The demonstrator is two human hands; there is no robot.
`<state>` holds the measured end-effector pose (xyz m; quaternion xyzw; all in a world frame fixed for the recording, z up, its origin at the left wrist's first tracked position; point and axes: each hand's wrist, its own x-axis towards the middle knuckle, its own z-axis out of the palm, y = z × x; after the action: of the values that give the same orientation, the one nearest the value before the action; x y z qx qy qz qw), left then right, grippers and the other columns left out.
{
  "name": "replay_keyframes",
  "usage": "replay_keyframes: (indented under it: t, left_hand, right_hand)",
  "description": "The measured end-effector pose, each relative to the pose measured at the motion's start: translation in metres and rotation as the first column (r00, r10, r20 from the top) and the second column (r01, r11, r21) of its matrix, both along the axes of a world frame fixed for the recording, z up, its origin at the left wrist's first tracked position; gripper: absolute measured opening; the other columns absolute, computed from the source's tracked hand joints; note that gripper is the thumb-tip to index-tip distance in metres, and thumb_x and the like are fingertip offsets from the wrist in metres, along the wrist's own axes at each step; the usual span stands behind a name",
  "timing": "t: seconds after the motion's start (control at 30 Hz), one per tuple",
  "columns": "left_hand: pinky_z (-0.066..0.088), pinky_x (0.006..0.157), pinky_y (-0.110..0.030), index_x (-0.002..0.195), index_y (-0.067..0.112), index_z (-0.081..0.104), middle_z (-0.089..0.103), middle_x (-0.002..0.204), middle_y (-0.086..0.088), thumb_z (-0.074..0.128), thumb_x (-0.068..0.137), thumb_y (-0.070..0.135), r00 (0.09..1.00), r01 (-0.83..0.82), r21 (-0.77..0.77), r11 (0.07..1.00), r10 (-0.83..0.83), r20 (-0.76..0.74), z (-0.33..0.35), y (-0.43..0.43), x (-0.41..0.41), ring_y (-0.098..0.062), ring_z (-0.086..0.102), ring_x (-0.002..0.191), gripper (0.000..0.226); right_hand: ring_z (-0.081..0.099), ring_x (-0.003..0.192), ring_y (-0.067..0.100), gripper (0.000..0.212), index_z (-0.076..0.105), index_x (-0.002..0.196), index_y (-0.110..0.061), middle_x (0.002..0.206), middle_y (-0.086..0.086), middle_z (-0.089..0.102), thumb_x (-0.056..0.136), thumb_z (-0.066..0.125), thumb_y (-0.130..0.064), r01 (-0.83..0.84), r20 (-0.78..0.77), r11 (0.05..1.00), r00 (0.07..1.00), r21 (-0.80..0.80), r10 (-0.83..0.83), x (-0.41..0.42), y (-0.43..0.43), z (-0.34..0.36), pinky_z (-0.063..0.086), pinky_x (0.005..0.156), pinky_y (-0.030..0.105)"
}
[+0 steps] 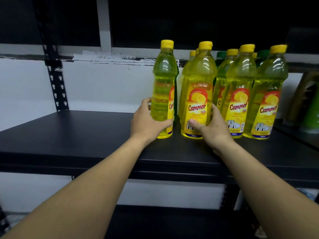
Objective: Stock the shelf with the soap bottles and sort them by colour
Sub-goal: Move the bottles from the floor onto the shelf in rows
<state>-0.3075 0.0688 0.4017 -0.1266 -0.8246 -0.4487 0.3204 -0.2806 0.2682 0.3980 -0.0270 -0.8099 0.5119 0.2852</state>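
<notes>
Now the left grip (148, 121) clamps the end yellow bottle (162, 83), the right grip (213, 129) the neighbour bottle (198, 80). Placing step, I judge; next likely nudges both flush beside the yellow row (241, 94).

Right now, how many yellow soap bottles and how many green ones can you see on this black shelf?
Yellow soap bottles: 8, counting caps; some at the back are half hidden.
Green soap bottles: 2, at the back, mostly hidden.
Total: 10 that I can make out.

Black shelf (77, 133); upright yellow soap bottles (240, 94), green ones (221, 56) behind
</notes>
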Motion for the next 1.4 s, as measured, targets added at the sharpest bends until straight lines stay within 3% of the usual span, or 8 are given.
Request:
replay_keyframes:
  t: [0.17,0.33,0.6,0.8,0.93,1.1,1.27,1.4]
  left_hand:
    - [0.049,0.072,-0.016,0.14,0.026,0.038,0.06,0.122,0.01,0.08,0.078,0.041,0.988,0.125,0.068,0.99,-0.131,0.081,0.0,0.001,-0.001,0.004,0.058,0.089,0.076]
    - [0.05,0.09,-0.029,0.136,0.026,0.048,0.05,0.125,0.004,0.076,0.066,0.072,1.0,0.013,-0.028,1.0,-0.013,-0.009,-0.004,0.001,-0.003,-0.011,0.052,0.115,0.088]
    - [0.053,0.097,-0.048,0.151,0.028,0.027,0.057,0.135,0.0,0.073,0.076,0.062,0.998,0.021,0.016,1.0,-0.021,0.055,-0.002,0.002,-0.007,-0.02,0.059,0.119,0.095]
    - [0.053,0.097,-0.043,0.144,0.031,0.037,0.062,0.13,0.005,0.064,0.088,0.047,0.987,0.129,-0.006,0.992,-0.128,0.092,-0.003,0.005,-0.007,-0.011,0.061,0.109,0.064]
    - [0.047,0.1,-0.036,0.149,0.027,0.035,0.044,0.127,0.001,0.069,0.071,0.074,0.999,-0.027,-0.175,0.984,0.023,-0.025,-0.005,0.003,-0.011,-0.015,0.042,0.124,0.097]
    - [0.046,0.093,-0.025,0.16,0.022,0.012,0.039,0.124,0.0,0.071,0.078,0.064,0.999,-0.032,-0.177,0.984,0.033,0.002,-0.005,0.002,-0.009,-0.013,0.048,0.121,0.109]
    - [0.052,0.097,-0.049,0.159,0.028,0.008,0.051,0.138,0.001,0.073,0.081,0.057,0.999,0.011,-0.069,0.998,-0.008,0.049,-0.007,0.0,-0.013,-0.02,0.057,0.122,0.106]
    - [0.052,0.097,-0.046,0.158,0.033,0.013,0.049,0.134,-0.001,0.069,0.087,0.051,1.0,-0.004,-0.156,0.988,0.001,-0.022,-0.007,0.0,-0.01,-0.02,0.057,0.119,0.093]
  right_hand:
    - [0.046,0.134,0.023,0.098,0.014,0.158,-0.028,0.147,0.001,0.046,0.084,0.078,-0.034,-0.022,0.039,1.0,0.999,-0.003,0.022,0.003,-0.001,0.003,0.042,0.109,0.045]
    - [0.041,0.136,0.027,0.101,0.022,0.155,-0.024,0.146,0.008,0.039,0.076,0.081,-0.047,0.087,0.023,0.991,0.996,0.099,-0.09,0.005,-0.003,0.004,0.041,0.109,0.046]
    - [0.043,0.136,0.028,0.084,0.005,0.159,-0.023,0.15,0.005,0.042,0.097,0.062,-0.025,0.052,0.071,0.995,0.996,0.079,-0.058,0.008,-0.004,0.006,0.04,0.106,0.04]
    - [0.035,0.142,0.026,0.085,-0.003,0.159,-0.022,0.156,0.005,0.032,0.1,0.058,-0.024,0.043,0.073,0.995,0.996,0.086,-0.049,0.007,-0.006,0.008,0.035,0.11,0.039]
    - [0.033,0.143,0.026,0.089,0.0,0.159,-0.024,0.156,0.005,0.031,0.096,0.063,-0.03,0.059,0.045,0.994,0.997,0.088,-0.063,0.007,-0.005,0.009,0.035,0.111,0.041]
    - [0.034,0.143,0.025,0.088,0.006,0.159,-0.022,0.154,0.006,0.033,0.095,0.066,-0.028,0.082,0.021,0.99,0.996,0.115,-0.085,0.008,-0.007,0.009,0.036,0.11,0.04]
    - [0.035,0.141,0.027,0.089,0.012,0.158,-0.022,0.152,0.007,0.035,0.091,0.07,-0.029,0.125,0.006,0.986,0.992,0.113,-0.127,0.008,-0.006,0.009,0.037,0.109,0.041]
    - [0.034,0.141,0.028,0.091,0.012,0.158,-0.02,0.152,0.009,0.035,0.09,0.072,-0.03,0.147,-0.003,0.981,0.989,0.127,-0.148,0.007,-0.005,0.009,0.036,0.11,0.041]
